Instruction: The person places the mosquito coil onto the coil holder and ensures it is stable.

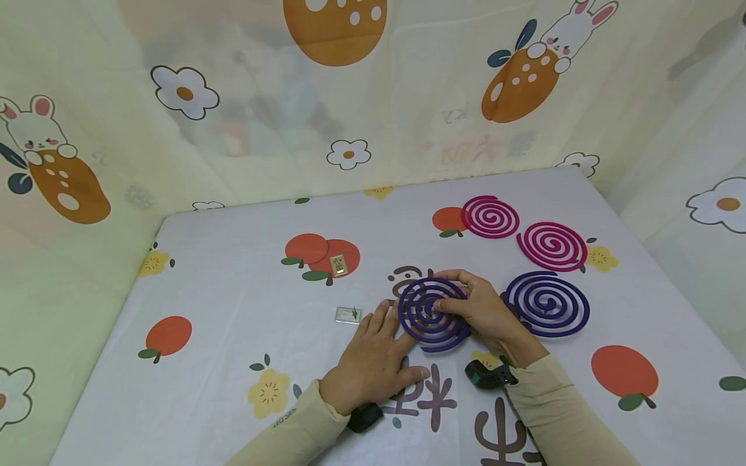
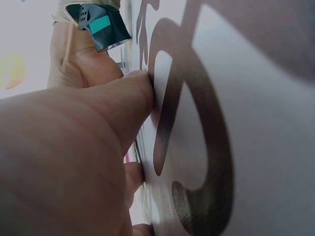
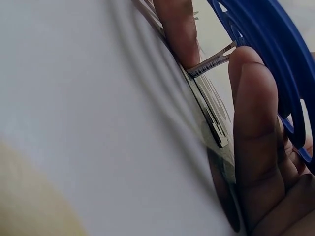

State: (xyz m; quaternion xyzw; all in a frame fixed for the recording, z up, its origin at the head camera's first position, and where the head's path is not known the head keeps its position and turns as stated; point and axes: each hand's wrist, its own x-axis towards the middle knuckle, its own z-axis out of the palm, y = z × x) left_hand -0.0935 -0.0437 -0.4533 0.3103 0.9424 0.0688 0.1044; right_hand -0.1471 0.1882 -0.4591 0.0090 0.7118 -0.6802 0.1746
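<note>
A dark blue mosquito coil (image 1: 421, 340) is tilted over the cloth, pinched near its middle by my right hand (image 1: 484, 314). In the right wrist view, a thin metal tab (image 3: 214, 61) rises from a flat metal stand (image 3: 209, 115) toward the middle of the coil (image 3: 280, 54). A fingertip (image 3: 181, 34) touches the stand near the base of that tab. My left hand (image 1: 373, 362) lies palm down with extended fingers, its fingertips partly behind the coil. The left wrist view shows mostly its thumb (image 2: 113, 105) against the cloth.
Another dark blue coil (image 1: 548, 304) lies to the right, with two pink coils (image 1: 552, 246) (image 1: 490, 217) behind it. Left of the hands are a silver metal stand (image 1: 348, 315) and a small gold-coloured piece (image 1: 339, 265). A printed cloth (image 1: 221, 272) covers the table.
</note>
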